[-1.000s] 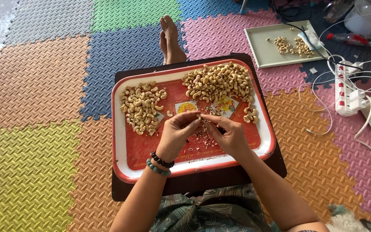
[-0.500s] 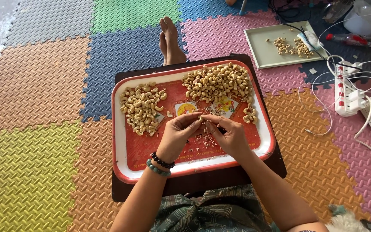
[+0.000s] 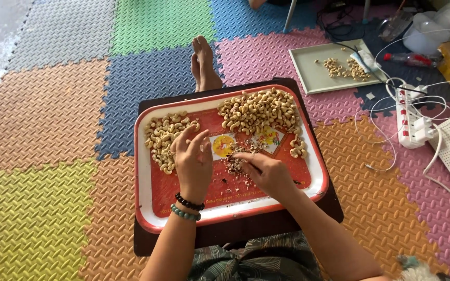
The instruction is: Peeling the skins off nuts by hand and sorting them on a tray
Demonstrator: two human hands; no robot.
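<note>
Since half a second ago the two hands have parted: the left hand has swung out to the left, its fingers now spread and slack over the edge of the smaller cashew pile, while the right hand has dropped to the middle of the red tray. The right fingers are curled in a pinch, but whatever they grip is too small to make out; a thin dark shape under the hand may be a tool, though it cannot be told. Whether the left fingertips touch any nut is hidden by the hand itself. The cashews are pale, curved kernels, lying in two heaps on the tray: the smaller at the left, the larger pile at the far right. Between them, just by the right fingertips, lies a scatter of brown skin flakes. The tray rests on a dark board on the person's lap.
</note>
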